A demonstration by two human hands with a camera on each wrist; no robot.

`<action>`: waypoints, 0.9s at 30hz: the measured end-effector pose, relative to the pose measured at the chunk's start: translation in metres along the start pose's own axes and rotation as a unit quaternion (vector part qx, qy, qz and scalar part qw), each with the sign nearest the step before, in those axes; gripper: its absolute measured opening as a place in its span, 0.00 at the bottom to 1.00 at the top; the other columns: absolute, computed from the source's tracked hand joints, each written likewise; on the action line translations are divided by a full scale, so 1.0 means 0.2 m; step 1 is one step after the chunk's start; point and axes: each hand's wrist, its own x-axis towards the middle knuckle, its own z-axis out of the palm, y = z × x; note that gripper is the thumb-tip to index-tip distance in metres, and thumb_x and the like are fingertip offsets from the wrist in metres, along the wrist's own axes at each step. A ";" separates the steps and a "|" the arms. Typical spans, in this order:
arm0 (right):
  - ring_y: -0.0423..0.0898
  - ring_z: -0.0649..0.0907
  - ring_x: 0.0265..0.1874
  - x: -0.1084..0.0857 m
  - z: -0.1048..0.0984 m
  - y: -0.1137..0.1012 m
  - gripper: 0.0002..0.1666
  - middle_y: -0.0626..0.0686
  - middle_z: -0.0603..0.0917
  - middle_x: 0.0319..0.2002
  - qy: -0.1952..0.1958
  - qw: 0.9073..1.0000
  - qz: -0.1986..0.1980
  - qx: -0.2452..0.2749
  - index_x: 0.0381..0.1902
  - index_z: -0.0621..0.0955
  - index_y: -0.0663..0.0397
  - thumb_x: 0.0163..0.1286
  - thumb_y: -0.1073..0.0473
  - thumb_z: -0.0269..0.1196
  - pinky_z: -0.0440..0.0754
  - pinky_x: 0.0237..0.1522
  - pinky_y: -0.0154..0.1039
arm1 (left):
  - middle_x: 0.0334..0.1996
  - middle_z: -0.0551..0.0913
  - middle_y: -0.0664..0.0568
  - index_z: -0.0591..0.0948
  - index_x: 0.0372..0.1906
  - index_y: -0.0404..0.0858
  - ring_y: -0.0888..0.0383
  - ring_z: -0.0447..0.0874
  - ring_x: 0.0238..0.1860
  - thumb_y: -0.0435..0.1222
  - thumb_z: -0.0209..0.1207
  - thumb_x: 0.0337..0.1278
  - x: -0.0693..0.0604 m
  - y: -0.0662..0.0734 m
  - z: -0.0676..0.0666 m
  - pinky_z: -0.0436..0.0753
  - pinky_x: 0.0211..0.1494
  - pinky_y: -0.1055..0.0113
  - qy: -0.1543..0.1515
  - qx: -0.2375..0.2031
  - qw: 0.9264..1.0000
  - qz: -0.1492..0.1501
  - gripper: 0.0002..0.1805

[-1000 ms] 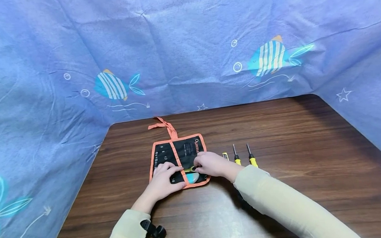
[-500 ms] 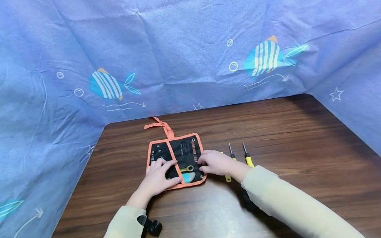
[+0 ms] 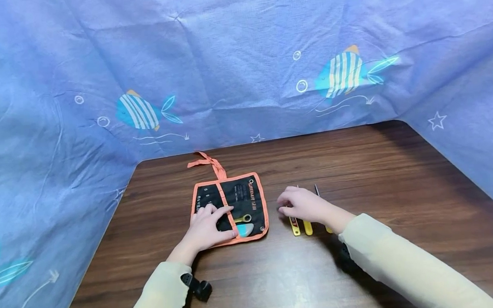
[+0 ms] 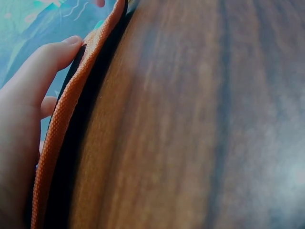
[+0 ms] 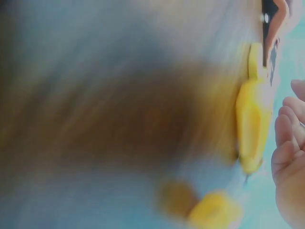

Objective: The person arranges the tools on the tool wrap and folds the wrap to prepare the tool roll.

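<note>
A black tool pouch [image 3: 244, 197] with orange edging lies unrolled on the table. From its pocket sticks the brassy ring end of a wrench [image 3: 246, 218], above a teal-and-grey rounded thing [image 3: 245, 229]. My left hand [image 3: 204, 228] rests on the pouch, thumb and fingers spread along the orange pocket edge. To the pouch's right, my right hand [image 3: 303, 204] hovers with loosely bent fingers, partly covering a flat yellow tool with a red label [image 3: 295, 226] and two yellow-handled screwdrivers. In the right wrist view its fingers stay apart from a yellow handle [image 5: 252, 124].
The orange tie [image 3: 210, 162] of the pouch trails toward the back of the table. A brown wood-grain table [image 3: 373, 176] carries everything. Blue cloth [image 3: 243, 59] printed with fish hangs at the back and sides.
My right hand has left the wrench in the pouch and moved right, over the yellow tools. The wrench stays in its pocket. My left hand keeps its place on the pouch.
</note>
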 end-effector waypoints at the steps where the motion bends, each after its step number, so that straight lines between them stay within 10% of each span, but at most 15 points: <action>1: 0.39 0.76 0.33 -0.02 -0.01 0.02 0.10 0.45 0.77 0.35 0.008 1.000 -0.001 0.000 0.41 0.83 0.54 0.63 0.57 0.63 0.76 0.38 0.40 | 0.32 0.64 0.60 0.71 0.63 0.61 0.58 0.59 0.33 0.71 0.57 0.38 0.00 0.00 0.00 0.59 0.38 0.59 -0.003 0.000 1.000 -0.001 0.41; 27: 0.40 0.74 0.29 -0.37 -0.13 0.28 0.13 0.45 0.74 0.29 0.074 0.994 0.083 -0.010 0.33 0.78 0.53 0.56 0.53 0.69 0.73 0.32 0.40 | 0.32 0.63 0.59 0.71 0.63 0.60 0.58 0.59 0.33 0.70 0.58 0.38 0.01 -0.01 0.00 0.57 0.38 0.59 -0.012 -0.003 1.000 -0.004 0.41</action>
